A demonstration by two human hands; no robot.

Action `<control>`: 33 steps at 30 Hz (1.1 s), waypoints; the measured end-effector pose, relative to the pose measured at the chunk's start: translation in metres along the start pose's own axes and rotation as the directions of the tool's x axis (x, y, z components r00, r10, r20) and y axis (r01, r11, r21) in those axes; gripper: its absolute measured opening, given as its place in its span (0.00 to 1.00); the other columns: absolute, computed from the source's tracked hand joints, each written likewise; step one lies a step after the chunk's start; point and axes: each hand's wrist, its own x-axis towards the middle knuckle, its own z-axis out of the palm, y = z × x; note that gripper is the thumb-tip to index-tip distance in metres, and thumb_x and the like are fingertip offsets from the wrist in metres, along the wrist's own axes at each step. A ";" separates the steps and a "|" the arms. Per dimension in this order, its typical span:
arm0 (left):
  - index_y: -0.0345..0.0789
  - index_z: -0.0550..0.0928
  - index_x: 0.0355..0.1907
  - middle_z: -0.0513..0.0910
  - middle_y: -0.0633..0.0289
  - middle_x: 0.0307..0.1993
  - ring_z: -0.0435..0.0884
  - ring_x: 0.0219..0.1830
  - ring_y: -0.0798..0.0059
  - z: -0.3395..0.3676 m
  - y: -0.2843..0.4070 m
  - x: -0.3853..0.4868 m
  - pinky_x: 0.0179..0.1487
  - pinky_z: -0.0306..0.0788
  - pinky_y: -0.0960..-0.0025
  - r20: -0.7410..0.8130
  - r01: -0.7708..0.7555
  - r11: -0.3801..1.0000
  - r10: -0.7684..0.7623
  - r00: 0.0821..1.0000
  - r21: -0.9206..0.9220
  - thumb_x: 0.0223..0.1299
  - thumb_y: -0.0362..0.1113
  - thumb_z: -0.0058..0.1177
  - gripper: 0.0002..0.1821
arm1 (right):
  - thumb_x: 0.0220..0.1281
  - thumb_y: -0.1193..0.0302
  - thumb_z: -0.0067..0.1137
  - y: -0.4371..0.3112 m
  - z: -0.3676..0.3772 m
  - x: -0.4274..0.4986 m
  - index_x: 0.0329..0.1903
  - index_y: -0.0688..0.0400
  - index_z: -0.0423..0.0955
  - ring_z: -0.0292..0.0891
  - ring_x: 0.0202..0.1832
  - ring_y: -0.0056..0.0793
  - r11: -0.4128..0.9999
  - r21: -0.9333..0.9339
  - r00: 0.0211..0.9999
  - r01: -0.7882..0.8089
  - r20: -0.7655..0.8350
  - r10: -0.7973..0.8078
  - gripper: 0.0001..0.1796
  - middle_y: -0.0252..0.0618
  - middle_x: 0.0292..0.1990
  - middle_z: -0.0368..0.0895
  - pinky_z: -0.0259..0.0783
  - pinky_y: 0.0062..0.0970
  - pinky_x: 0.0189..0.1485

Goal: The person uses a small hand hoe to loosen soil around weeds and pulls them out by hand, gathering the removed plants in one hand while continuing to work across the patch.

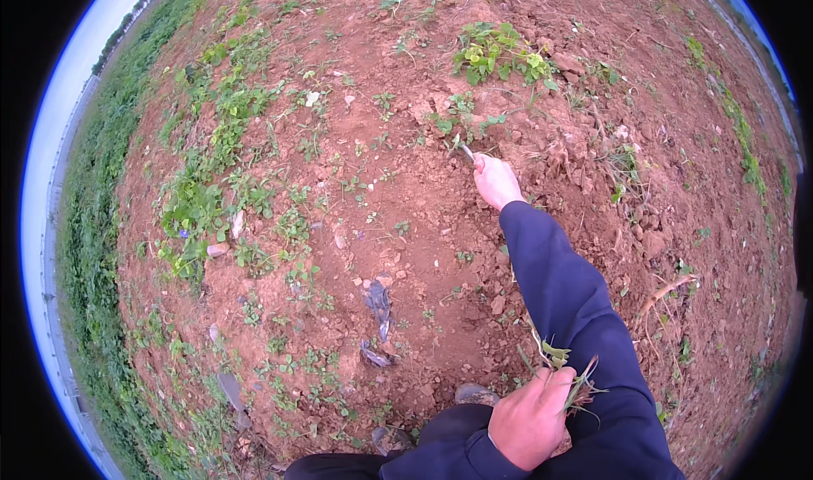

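Note:
My right hand (497, 180) reaches out over the reddish soil, closed on a slim metal tool (467, 152) whose far end is at the ground; its exact kind cannot be told. Small green weeds (458, 119) grow just beyond the tool's tip. Close to my body, over the right forearm, my left hand (530, 416) is closed round a bunch of pulled weeds (579, 388), with leaves, stems and grass blades sticking out on both sides of the fist.
A leafy vine clump (498, 54) grows farther ahead. Patches of weeds (194, 207) spread at the left, with stones (218, 249) among them. Torn dark plastic film (379, 305) lies on the soil before my knees. A bent dry stick (667, 291) lies at the right.

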 end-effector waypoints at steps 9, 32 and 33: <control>0.38 0.77 0.55 0.81 0.54 0.43 0.85 0.39 0.50 -0.009 0.008 0.008 0.39 0.80 0.57 -0.085 0.129 0.982 -0.141 0.986 -0.141 0.55 0.24 0.58 0.23 | 0.59 0.71 0.55 -0.024 -0.049 -0.008 0.40 0.59 0.79 0.80 0.44 0.61 0.990 0.135 0.995 -0.027 0.095 0.014 0.09 0.59 0.35 0.83 0.75 0.46 0.50; 0.39 0.76 0.56 0.81 0.53 0.45 0.84 0.44 0.47 -0.013 0.015 0.004 0.44 0.79 0.56 -0.134 0.063 0.972 -0.096 0.986 -0.227 0.54 0.22 0.58 0.25 | 0.74 0.62 0.49 -0.049 0.002 -0.029 0.55 0.53 0.77 0.84 0.44 0.56 0.997 -0.055 0.999 -0.051 -0.012 0.051 0.16 0.54 0.38 0.86 0.77 0.51 0.49; 0.35 0.77 0.56 0.81 0.50 0.45 0.84 0.45 0.48 -0.013 0.016 0.005 0.47 0.78 0.59 -0.120 0.060 0.970 -0.090 0.989 -0.235 0.53 0.20 0.55 0.24 | 0.73 0.63 0.49 -0.048 -0.007 -0.027 0.55 0.54 0.77 0.83 0.46 0.57 0.996 0.014 0.996 -0.091 -0.019 0.091 0.15 0.55 0.39 0.86 0.76 0.51 0.50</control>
